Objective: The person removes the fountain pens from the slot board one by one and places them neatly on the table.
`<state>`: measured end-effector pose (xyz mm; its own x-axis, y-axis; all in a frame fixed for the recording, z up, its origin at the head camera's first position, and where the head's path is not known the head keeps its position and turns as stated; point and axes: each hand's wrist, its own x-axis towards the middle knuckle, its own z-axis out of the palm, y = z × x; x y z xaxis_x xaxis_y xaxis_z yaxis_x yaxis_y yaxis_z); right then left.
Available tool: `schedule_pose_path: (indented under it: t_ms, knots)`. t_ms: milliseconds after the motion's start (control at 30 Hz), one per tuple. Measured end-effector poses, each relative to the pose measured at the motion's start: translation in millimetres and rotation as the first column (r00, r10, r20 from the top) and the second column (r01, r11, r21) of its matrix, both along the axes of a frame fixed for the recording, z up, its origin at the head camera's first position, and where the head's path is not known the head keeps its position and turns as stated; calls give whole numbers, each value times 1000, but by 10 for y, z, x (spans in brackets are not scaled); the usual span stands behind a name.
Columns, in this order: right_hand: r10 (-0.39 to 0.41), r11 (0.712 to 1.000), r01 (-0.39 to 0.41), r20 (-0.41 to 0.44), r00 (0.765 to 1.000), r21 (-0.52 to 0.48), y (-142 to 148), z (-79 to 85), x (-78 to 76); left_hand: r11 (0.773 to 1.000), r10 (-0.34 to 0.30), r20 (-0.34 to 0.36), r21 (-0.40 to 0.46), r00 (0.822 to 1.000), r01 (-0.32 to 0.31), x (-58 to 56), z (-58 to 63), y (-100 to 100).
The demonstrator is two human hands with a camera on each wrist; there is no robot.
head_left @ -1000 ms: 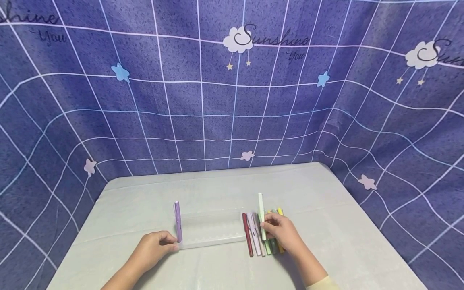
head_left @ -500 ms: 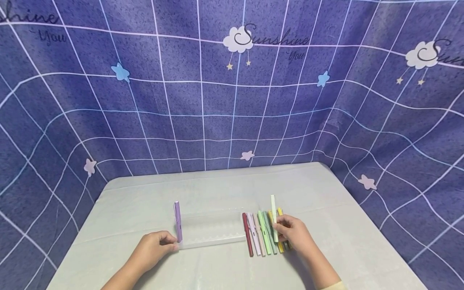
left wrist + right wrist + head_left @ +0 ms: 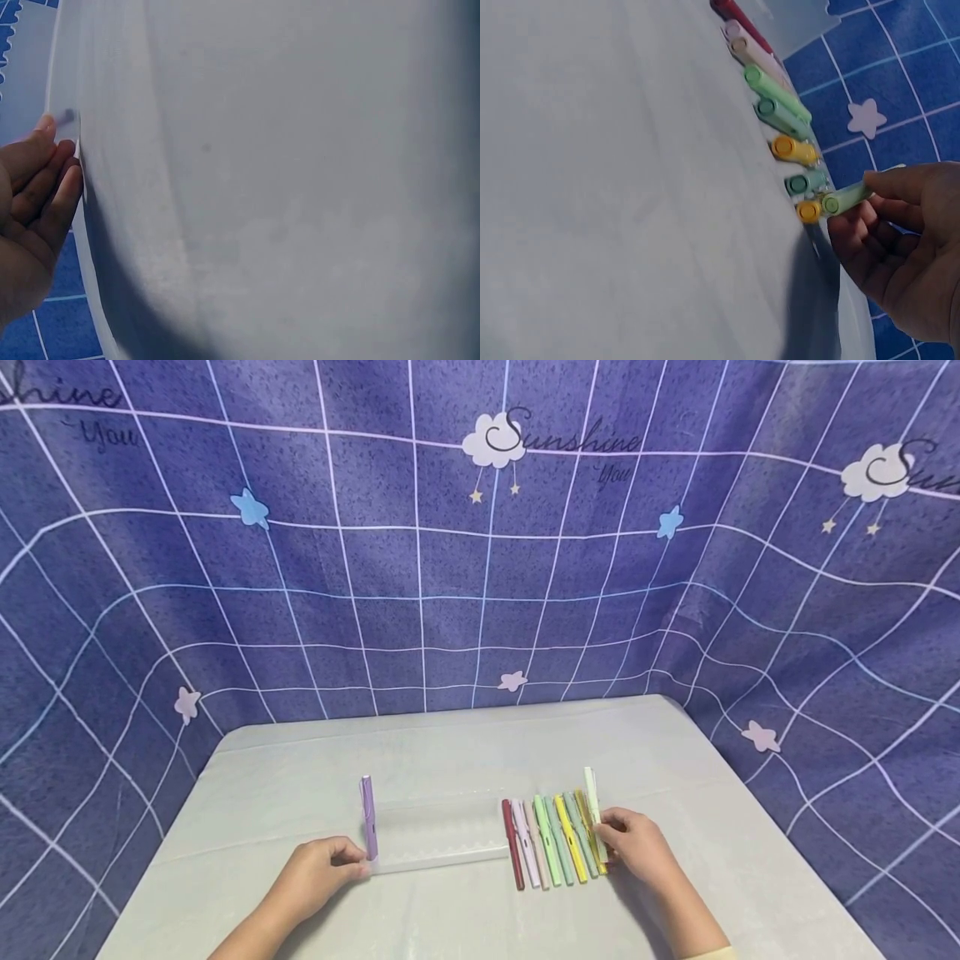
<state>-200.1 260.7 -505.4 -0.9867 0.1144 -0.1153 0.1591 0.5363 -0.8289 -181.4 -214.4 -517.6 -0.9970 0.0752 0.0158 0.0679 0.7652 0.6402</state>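
My right hand (image 3: 636,845) pinches a pale green pen (image 3: 592,789) between thumb and fingers, its upper part tilted up over the right end of a row of pens. In the right wrist view, that pen (image 3: 846,199) lies close beside a yellow pen (image 3: 808,211). The row holds several capped pens, from a dark red pen (image 3: 513,843) through green ones to yellow. My left hand (image 3: 318,870) pinches the front left corner of a clear plastic tray (image 3: 442,862) with a notched inner ridge. A purple pen (image 3: 368,818) lies at that tray's left end.
A white-covered table (image 3: 420,918) carries everything. Behind it and at both sides hangs a blue gridded curtain (image 3: 450,627) with stars and clouds. The row of pens lies right beside the tray's right end.
My right hand has moved rightward along the row with the pale green pen, uncovering the green and yellow pens beneath. My left hand and the tray have stayed put.
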Motion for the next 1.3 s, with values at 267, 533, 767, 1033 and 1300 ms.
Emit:
schedule_pose_path:
  t_ms: [267,533,767,1033,1300]
  knots:
    - [9,974,-14,23,1000,224,148,-44,-29,1000,-2,3,1,1000,2,2,9,3]
    - [23,953,-33,34,999,300,147,-101,-48,1000,1,3,1,1000,-1,-7,-5,0]
    - [-3,951,-14,56,998,309,146,-195,-53,1000,2,1,4,1000,-2,-8,-7,0]
    - [-15,965,-6,76,997,264,152,-237,-46,1000,7,6,-4,1000,-7,-4,7,-3]
    - [33,941,-63,95,995,332,123,-50,-44,1000,5,13,-4,1000,-5,-3,21,17]
